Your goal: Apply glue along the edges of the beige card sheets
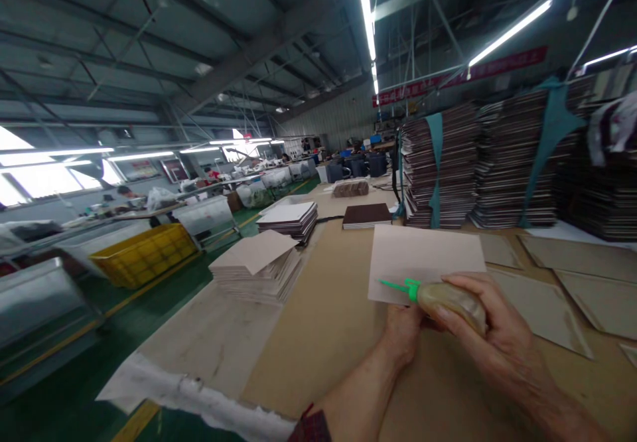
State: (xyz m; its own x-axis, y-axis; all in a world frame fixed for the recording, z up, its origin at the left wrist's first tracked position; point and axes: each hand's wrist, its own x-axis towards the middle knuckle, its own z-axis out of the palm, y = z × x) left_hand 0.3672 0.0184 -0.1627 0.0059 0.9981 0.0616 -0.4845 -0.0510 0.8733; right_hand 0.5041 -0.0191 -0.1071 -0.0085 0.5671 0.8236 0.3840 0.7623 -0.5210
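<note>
My right hand (488, 316) is wrapped round a translucent, yellowish squeeze bottle (452, 304), tilted so that its green nozzle points left over a pale rectangular board (423, 253). Below the board's lower edge is my left hand (404, 329), its fingers mostly hidden behind the bottle and the board, so its grip cannot be made out. The board is raised over the brown tabletop (318, 296). Flat grey-brown panels (542, 309) lie to the right of my hands.
Pale boards (259, 273) are stacked at the left, with a white-topped stack (288, 216) behind. A dark brown panel (367, 215) lies farther back. Tall stacks of dark sheets (440, 170) with teal strips stand at the right rear. A yellow bin (144, 256) is across the aisle.
</note>
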